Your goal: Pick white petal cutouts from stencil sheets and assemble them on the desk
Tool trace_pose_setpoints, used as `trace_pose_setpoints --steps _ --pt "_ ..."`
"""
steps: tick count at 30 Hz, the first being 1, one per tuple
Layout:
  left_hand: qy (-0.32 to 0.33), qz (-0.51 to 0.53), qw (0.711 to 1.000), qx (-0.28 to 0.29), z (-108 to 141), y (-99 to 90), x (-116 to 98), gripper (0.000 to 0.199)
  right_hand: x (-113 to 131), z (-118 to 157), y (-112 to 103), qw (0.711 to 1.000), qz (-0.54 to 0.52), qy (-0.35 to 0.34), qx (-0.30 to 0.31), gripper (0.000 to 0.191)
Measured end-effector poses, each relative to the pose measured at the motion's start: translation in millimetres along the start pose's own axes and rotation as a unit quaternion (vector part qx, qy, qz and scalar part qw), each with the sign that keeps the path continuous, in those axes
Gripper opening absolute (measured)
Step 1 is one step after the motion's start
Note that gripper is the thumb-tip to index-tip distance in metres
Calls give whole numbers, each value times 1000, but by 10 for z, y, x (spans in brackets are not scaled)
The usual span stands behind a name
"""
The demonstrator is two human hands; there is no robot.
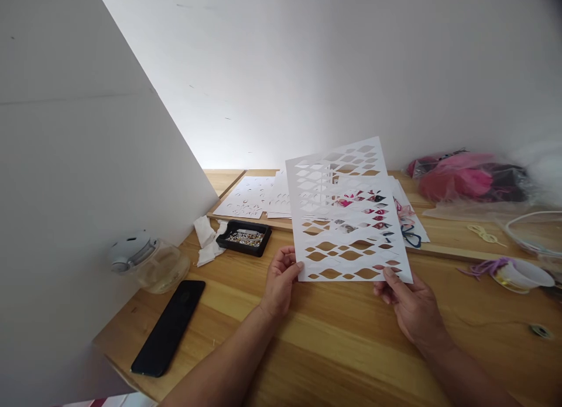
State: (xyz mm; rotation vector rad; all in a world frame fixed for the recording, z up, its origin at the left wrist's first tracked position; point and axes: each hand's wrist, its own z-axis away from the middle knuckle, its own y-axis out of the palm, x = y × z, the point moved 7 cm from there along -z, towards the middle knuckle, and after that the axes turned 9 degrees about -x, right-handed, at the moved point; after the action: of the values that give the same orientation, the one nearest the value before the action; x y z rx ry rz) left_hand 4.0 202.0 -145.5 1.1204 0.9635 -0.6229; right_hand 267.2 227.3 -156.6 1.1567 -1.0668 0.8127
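A white sheet of paper (pixel 300 243) with rows of leaf-shaped cut-outs is held up, tilted, above the wooden table. My left hand (pixel 281 283) pinches its lower left corner, thumb in front. At the lower right, my right hand (pixel 410 304) grips the sheet between thumb and fingers. Through the cut-outs show the table wood and some pink, red and dark pieces. Behind the sheet, to the left, lie other white sheets with cut-out patterns (pixel 242 195). Part of that pile is hidden by the held sheet.
A black tray (pixel 262 242) of small beads sits beside crumpled white tissue (pixel 206 240). Left are a black phone (pixel 169 331) and a clear plastic jug (pixel 163 266). Right are a bag of pink fabric (pixel 472 175), a white cup (pixel 524 275) with purple cord, and a small spool (pixel 541 331).
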Motion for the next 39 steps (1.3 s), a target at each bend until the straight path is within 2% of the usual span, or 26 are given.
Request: trace_pose_setpoints --steps 5,11,20,39 --pt "-2 4 1000 6 1 15 -16 33 32 13 19 1000 4 2 -5 31" --pt "-9 17 1000 -22 3 2 -31 30 41 11 30 1000 1 9 -8 35" --pt "8 -6 999 -30 -7 -18 -49 31 45 27 28 1000 -3 5 -4 27" --pt "2 -18 998 -60 -6 -32 -62 42 96 45 63 1000 19 4 -8 28"
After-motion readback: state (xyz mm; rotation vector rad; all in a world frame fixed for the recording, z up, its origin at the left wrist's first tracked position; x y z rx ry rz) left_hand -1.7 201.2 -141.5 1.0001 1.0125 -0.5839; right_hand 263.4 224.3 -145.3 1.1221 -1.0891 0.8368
